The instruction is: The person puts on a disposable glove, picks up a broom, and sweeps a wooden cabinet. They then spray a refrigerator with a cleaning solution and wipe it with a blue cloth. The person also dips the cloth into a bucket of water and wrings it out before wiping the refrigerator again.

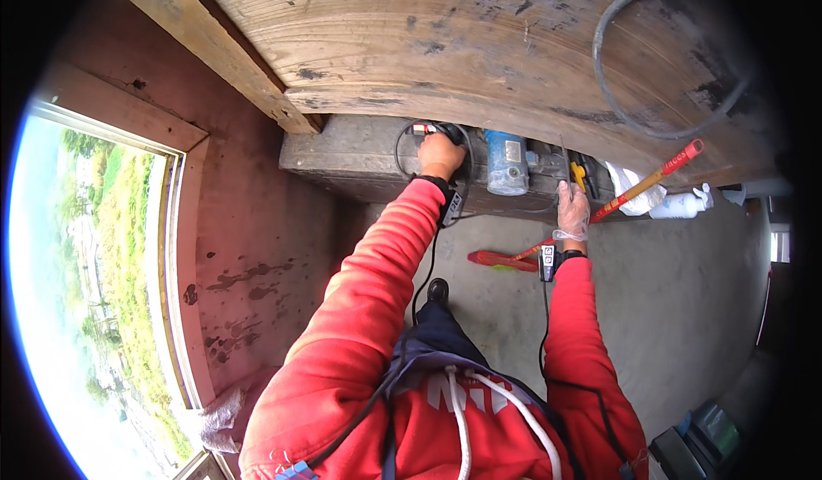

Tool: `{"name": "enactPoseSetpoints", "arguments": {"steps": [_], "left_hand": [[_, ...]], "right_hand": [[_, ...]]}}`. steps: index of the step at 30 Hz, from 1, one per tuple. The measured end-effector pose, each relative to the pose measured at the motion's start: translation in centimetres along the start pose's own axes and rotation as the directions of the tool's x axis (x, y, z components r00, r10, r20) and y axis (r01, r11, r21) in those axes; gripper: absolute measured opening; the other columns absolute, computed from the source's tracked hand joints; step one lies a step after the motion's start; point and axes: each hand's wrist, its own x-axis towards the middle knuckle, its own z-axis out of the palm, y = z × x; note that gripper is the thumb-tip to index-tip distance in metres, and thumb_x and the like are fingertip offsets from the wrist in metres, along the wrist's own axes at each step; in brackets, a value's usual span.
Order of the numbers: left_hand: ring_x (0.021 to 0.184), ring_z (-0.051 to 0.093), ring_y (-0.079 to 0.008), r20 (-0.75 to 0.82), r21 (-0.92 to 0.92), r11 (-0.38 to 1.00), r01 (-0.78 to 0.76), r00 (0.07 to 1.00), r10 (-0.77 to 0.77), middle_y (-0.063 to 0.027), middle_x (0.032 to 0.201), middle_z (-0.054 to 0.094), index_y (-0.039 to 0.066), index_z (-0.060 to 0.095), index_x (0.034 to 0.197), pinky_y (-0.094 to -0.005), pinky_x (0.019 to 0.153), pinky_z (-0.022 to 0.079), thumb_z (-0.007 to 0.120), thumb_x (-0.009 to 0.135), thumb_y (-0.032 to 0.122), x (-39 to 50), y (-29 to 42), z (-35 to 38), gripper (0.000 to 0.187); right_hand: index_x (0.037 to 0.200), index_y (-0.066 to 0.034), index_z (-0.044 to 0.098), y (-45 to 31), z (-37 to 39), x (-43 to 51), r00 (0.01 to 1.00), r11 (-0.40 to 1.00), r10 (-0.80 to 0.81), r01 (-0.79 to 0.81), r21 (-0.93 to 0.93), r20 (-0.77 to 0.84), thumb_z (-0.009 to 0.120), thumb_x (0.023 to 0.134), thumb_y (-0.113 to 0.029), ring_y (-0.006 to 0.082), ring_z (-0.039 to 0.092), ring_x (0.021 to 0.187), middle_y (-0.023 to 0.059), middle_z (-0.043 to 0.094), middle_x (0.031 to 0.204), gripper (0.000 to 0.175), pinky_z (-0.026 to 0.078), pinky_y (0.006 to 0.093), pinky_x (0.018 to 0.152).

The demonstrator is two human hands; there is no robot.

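My left hand [442, 157], bare, is closed on a black object [451, 133] with a cord, on the grey ledge [334, 152]; the fingers hide most of it. A red-and-white piece [420, 129] shows beside that hand, and a dark cable [396, 149] loops around it. Between my hands a blue power tool [507, 162] with a metal end stands on the ledge. My right hand [573, 213], in a clear plastic glove, pinches a thin metal rod [566, 159]. A yellow-handled tool [578, 175] lies right by its fingertips.
A wooden panel [411, 49] overhangs the ledge, with a grey hose loop [598, 62] at right. A red-handled broom [632, 191] leans near my right hand. Beyond it are a white plastic bag [636, 191] and a white bottle [677, 206]. The window [109, 274] is at left.
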Motion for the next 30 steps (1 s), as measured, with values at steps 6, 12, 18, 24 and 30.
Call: {"name": "enactPoseSetpoints", "arguments": {"steps": [6, 12, 18, 24, 30], "left_hand": [[0.109, 0.057, -0.0353, -0.014, -0.076, 0.996, 0.048, 0.999, -0.049, -0.0247, 0.117, 0.057, -0.003, 0.061, 0.107, -0.0392, 0.092, 0.047, 0.07, 0.075, 0.042, -3.4, -1.1, -1.8, 0.055], [0.102, 0.058, -0.0374, 0.011, -0.04, 0.988, -0.15, 0.989, 0.151, -0.0253, 0.11, 0.058, -0.004, 0.058, 0.104, -0.0426, 0.088, 0.048, 0.066, 0.078, 0.033, -7.1, -2.2, -1.3, 0.046], [0.099, 0.063, -0.0306, 0.127, 0.351, 0.86, -0.37, 0.929, 0.348, -0.0166, 0.097, 0.067, 0.006, 0.068, 0.098, -0.0397, 0.079, 0.051, 0.058, 0.084, 0.048, -7.0, 1.7, 0.4, 0.046], [0.092, 0.066, -0.0291, -0.012, 0.455, 0.832, -0.317, 0.932, 0.362, -0.0164, 0.093, 0.068, 0.001, 0.069, 0.091, -0.0375, 0.076, 0.052, 0.063, 0.074, 0.062, -8.2, -1.3, -1.7, 0.063], [0.088, 0.066, -0.0314, 0.208, 0.311, 0.88, -0.36, 0.929, 0.306, -0.0194, 0.091, 0.068, -0.001, 0.068, 0.09, -0.04, 0.077, 0.051, 0.061, 0.074, 0.065, -8.6, -4.7, -3.1, 0.068]], "right_hand": [[0.079, 0.0015, 0.054, 1.3, -3.3, -7.3, 0.975, 0.945, 0.223, -0.222, 0.239, 0.026, 0.063, 0.088, -0.029, 0.0122, 0.044, 0.06, 0.0039, 0.05, 0.064, 0.033, 0.039, 0.0318, 0.056], [0.073, -0.0023, 0.053, 0.8, -4.8, -14.2, 0.942, 0.917, 0.321, -0.334, 0.218, 0.096, 0.061, 0.086, -0.027, 0.0116, 0.035, 0.057, 0.0003, 0.042, 0.058, 0.029, 0.035, 0.0322, 0.053], [0.079, -0.0023, 0.054, -2.2, -3.3, -17.1, 0.959, 0.874, 0.255, -0.282, 0.395, 0.121, 0.054, 0.089, -0.037, 0.0141, 0.047, 0.057, 0.0029, 0.052, 0.062, 0.036, 0.041, 0.0321, 0.056], [0.087, -0.0048, 0.056, -5.1, -3.3, -17.9, 0.878, 0.626, 0.344, -0.478, 0.616, 0.332, 0.056, 0.089, -0.035, 0.0059, 0.044, 0.05, 0.0012, 0.054, 0.065, 0.03, 0.035, 0.0215, 0.046], [0.097, -0.0044, 0.055, -7.2, -3.2, -18.0, 0.862, 0.413, 0.299, -0.503, 0.76, 0.409, 0.061, 0.088, -0.031, 0.0068, 0.05, 0.051, 0.0044, 0.057, 0.068, 0.028, 0.037, 0.0193, 0.042]]}}
